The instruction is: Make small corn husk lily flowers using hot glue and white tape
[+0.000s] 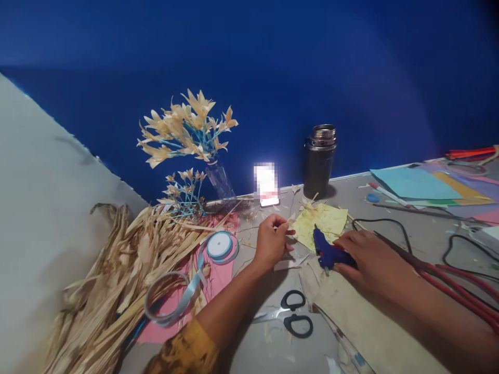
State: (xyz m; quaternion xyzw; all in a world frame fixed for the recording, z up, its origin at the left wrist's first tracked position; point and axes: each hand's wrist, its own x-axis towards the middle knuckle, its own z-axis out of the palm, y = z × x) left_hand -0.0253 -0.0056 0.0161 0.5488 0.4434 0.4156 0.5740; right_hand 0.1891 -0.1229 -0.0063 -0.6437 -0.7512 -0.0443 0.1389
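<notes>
My left hand [272, 240] pinches a small piece of dried husk [290, 220] between thumb and fingers, above the grey table [424, 234]. My right hand [368, 255] is wrapped around a blue glue gun [326, 251], whose nozzle points toward a yellow paper sheet [322, 221] with husk scraps on it. The two hands are close together, the husk piece just left of the gun's tip. Black-handled scissors [290, 314] lie on the table below my left wrist.
A pile of dried husks [113, 275] fills the left, with pale blue ribbon spools [219, 245] on pink paper. A vase of husk flowers [187, 132], a lit phone [266, 184] and a dark flask [319, 158] stand by the blue wall. Coloured papers [429, 184] and cables [448, 270] lie right.
</notes>
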